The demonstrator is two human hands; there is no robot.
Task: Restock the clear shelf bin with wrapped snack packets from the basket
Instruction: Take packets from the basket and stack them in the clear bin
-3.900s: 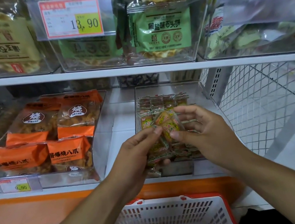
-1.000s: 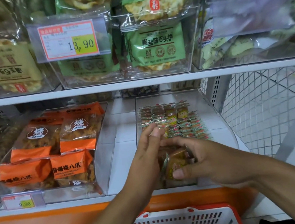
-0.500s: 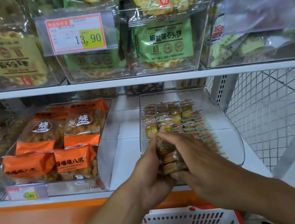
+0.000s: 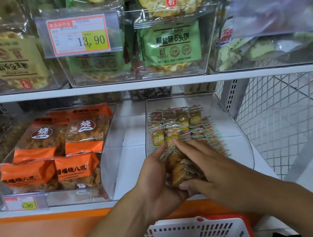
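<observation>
A clear shelf bin (image 4: 231, 109) on the lower shelf holds rows of small wrapped snack packets (image 4: 183, 123) standing on edge. At the bin's front left, both my hands enclose a stack of brown snack packets (image 4: 179, 169). My left hand (image 4: 155, 179) cups the stack from the left and below. From the right, my right hand (image 4: 213, 168) covers it, fingers laid over the top and thumb under the near end. The white basket with a red rim (image 4: 197, 233) sits below my arms; its contents are barely visible.
Left of the bin, another clear bin (image 4: 112, 149) holds orange snack bags, with a 9.90 price tag (image 4: 24, 202). The upper shelf (image 4: 147, 84) overhangs with bins of green packs and a 13.90 tag (image 4: 78, 36). A white wire mesh panel (image 4: 282, 118) closes the right side.
Both hands have come together around the packet stack and shifted it slightly forward against the standing rows. The view has tilted down a little, showing more of the basket.
</observation>
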